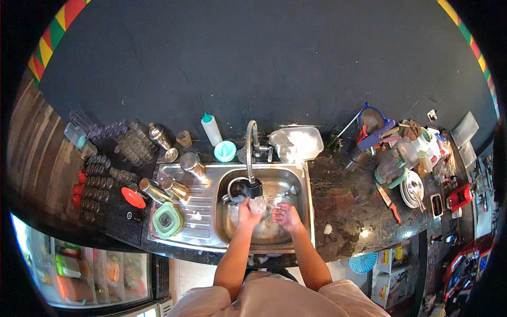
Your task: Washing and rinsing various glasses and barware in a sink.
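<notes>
Inside the steel sink, my left hand is directly below the black spout of the flexible tap. Its fingers curl against a clear, whitish shape at the spout; whether this is a glass or water, I cannot make out. My right hand is just to the right, its palm turned up and fingers apart, with nothing held. Behind my left hand a metal cup or pot lies partly hidden by the tap. Small white bits lie in the basin.
On the left drainboard stand metal tumblers and a green square container. Rows of glasses lie farther left. Behind the sink are a white squeeze bottle and clear tub. At right are an orange-handled knife and stacked plates.
</notes>
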